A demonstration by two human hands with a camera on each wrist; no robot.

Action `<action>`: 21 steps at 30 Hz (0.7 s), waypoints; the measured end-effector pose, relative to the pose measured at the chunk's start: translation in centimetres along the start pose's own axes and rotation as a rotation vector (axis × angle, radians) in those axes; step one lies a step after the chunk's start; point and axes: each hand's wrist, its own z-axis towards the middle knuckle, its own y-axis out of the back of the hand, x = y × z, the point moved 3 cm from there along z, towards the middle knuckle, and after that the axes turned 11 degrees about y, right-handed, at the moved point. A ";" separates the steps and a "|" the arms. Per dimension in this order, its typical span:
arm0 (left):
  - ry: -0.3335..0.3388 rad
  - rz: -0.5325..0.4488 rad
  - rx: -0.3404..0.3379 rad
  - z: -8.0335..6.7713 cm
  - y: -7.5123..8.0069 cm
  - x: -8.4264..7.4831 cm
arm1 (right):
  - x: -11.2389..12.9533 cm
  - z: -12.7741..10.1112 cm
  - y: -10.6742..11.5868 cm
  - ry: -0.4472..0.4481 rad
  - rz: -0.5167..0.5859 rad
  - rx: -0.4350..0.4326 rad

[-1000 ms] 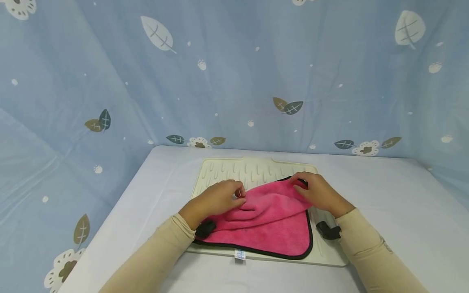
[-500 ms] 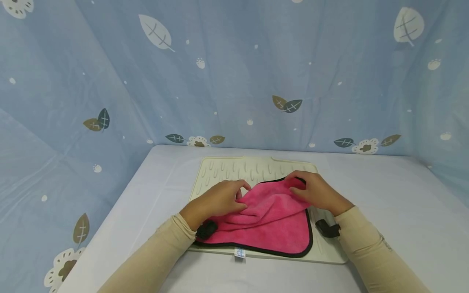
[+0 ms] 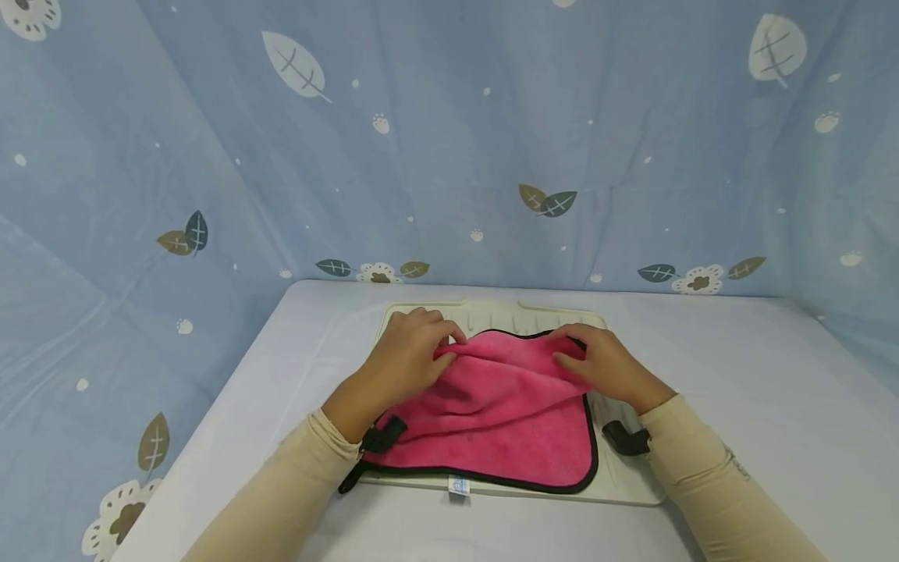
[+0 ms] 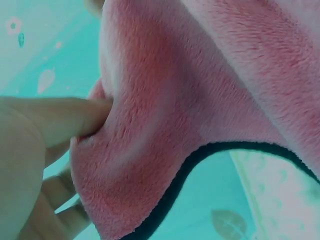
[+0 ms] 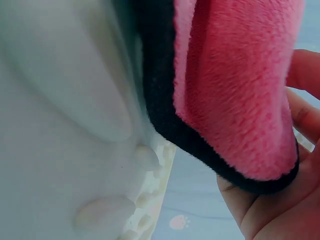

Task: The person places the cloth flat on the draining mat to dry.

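Left hand (image 3: 400, 361): fingers (image 4: 65, 117) curled into the far left corner of the cloth, thumb on top, pinching a fold of pile. Right hand (image 3: 604, 363): fingers (image 5: 305, 125) wrapped under the far right corner, thumb above, gripping the black-bound edge. Both corners raised slightly off the surface beneath; the stretch between the hands sags in soft ridges.

Cloth (image 3: 499, 414): bright pink, thick fleecy pile, roughly square with rounded corners. Narrow black binding runs round the whole border. A small white label with blue print (image 3: 459, 485) hangs at the middle of the near edge. The near half lies flat; the far half is lifted and rumpled.

Mat (image 3: 492, 316): cream, moulded with raised oval ribs, lying under the cloth and showing past it along the far side and the right side. The cloth's near edge reaches almost to the mat's near rim.

Counter (image 3: 737, 390): pale lilac-grey sheet, carrying the mat at its centre.

Sleeves: beige, to both wrists, each with a black strap fitting (image 3: 625, 439) at the cuff.

Backdrop (image 3: 449, 140): blue fabric printed with leaves and white flowers, enclosing the counter behind and at both sides.
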 end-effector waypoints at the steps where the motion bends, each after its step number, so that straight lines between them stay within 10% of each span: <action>1: 0.002 0.014 -0.020 0.0 0.1 0.1 | 0.0 0.0 0.0 0.000 0.000 -0.003; 6: 0.037 0.047 -0.036 0.2 -0.4 1.1 | 0.3 -0.1 0.1 0.017 0.002 -0.013; 15: 0.142 0.038 0.192 0.1 -2.6 2.7 | 0.4 -0.2 0.0 0.043 -0.019 0.023; 21: 0.190 0.040 0.224 0.3 -2.9 3.7 | 0.4 -0.3 0.1 0.061 -0.057 0.043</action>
